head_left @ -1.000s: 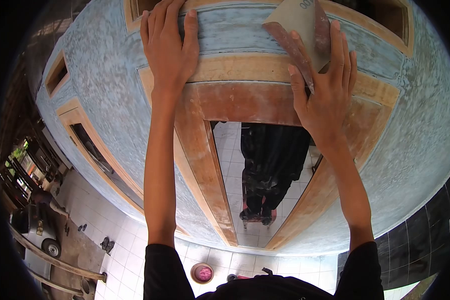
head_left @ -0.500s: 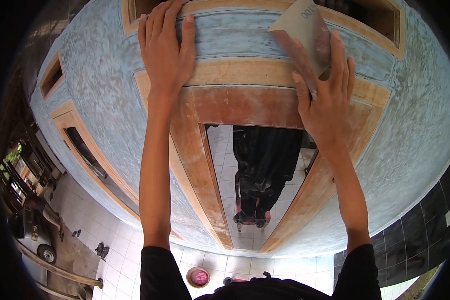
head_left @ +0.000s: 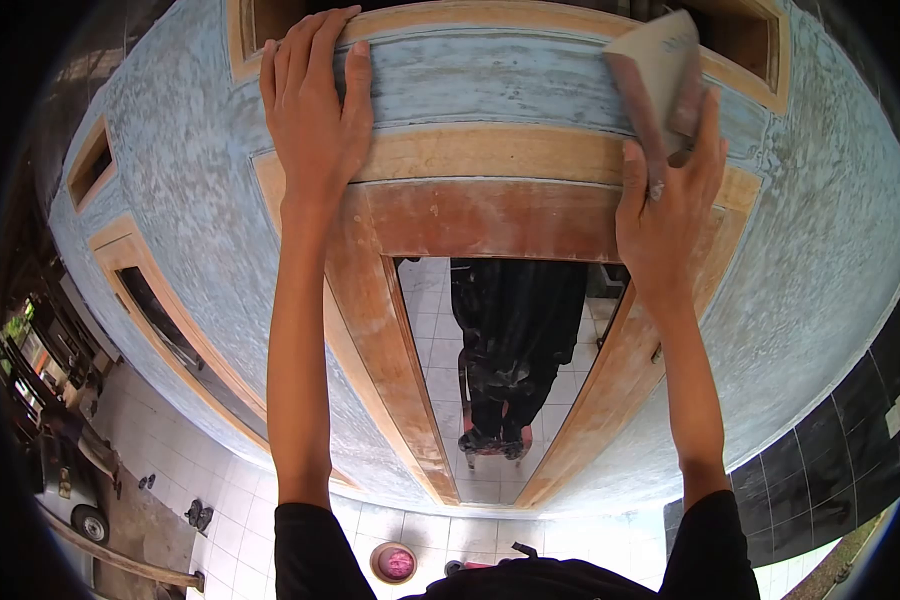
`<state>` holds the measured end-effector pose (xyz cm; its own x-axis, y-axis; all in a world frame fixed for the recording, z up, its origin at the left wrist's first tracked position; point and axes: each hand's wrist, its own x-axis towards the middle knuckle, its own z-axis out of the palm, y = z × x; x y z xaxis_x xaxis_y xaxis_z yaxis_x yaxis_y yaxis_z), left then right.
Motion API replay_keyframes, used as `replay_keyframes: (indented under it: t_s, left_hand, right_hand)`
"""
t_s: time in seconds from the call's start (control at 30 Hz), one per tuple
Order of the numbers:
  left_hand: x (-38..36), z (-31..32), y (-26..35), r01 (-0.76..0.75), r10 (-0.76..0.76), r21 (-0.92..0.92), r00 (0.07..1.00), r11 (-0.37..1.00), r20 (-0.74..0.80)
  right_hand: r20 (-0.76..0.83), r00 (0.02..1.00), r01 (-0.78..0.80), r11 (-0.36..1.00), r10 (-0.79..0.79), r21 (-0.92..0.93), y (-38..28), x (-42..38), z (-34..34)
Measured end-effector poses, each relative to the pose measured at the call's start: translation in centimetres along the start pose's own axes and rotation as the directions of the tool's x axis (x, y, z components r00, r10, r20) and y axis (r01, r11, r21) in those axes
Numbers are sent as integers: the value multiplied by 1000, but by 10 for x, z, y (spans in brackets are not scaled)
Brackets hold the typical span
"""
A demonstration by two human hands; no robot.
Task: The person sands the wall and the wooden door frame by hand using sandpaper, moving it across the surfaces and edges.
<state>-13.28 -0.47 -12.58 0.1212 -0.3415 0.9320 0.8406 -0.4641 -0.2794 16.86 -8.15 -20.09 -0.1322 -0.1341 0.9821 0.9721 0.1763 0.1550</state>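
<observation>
My right hand [head_left: 673, 205] grips a folded sheet of sandpaper [head_left: 660, 60], tan on its printed back and reddish brown on its grit side. The sheet lies over the bluish wall strip, its top reaching the frame of the upper opening. My left hand [head_left: 315, 110] rests flat with fingers stretched upward on the same strip, fingertips at the lower edge of the upper wooden frame [head_left: 470, 14]. Below both hands runs the bare wood door frame [head_left: 510, 150], with a reddish-brown door rail [head_left: 500, 215] under it.
A dark glass pane [head_left: 510, 360] in the door reflects a black-clothed person. A narrow window [head_left: 170, 320] sits at left. On the white tiled floor stand a bowl with pink contents [head_left: 393, 563] and shoes [head_left: 200, 513]. A car [head_left: 75, 500] is at far left.
My right hand and the sandpaper have moved to the right along the strip. The whole view has shifted slightly; my left hand keeps its place on the wall.
</observation>
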Motion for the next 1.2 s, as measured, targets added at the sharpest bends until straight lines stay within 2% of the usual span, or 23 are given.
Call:
replay_keyframes:
  t_s: [0.13,0.2,0.33,0.4,0.53,0.6,0.73,0.8,0.93,1.0,1.13,1.2]
  left_hand:
    - [0,1,-1,-10,10,5,1000,1000,-6]
    - [0,1,-1,1,-1,13,1000,1000,-2]
    - [-2,2,1,6,-6,3,1000,1000,-26]
    - [-2,1,1,21,-21,-10,1000,1000,-3]
    - [-2,2,0,12,-12,-1,1000,1000,-12]
    - [-3,1,0,7,-7,-2,1000,1000,-9]
    - [-4,1,0,0,0,21,1000,1000,0]
    - [-7,0,1,8,-8,15,1000,1000,12]
    - [-9,-1,2,11,-11,2,1000,1000,23]
    - [-9,-1,2,3,-3,3,1000,1000,17]
    - [-6,-4,2,-12,12,1,999,1000,32]
    - [-7,-4,2,-15,15,13,999,1000,32]
  right_hand:
    - [9,998,-59,998,59,16,-19,2,0]
    - [79,994,71,995,-76,65,-24,5,4]
    - [83,989,119,992,-122,46,-13,4,5]
    - [-32,997,-69,998,69,-6,-13,4,8]
    - [-63,993,-100,995,101,14,-39,5,21]
    - [53,996,70,994,-74,78,-46,5,26]
    - [38,995,95,993,-97,64,-36,6,22]
    - [-82,992,-99,995,99,15,-36,5,23]
    - [-112,989,-91,996,91,9,-54,6,31]
    - [35,995,94,993,-96,71,-57,6,32]
    - [25,997,71,997,-72,31,-42,8,26]
    - [-134,988,-67,994,79,92,-40,10,27]
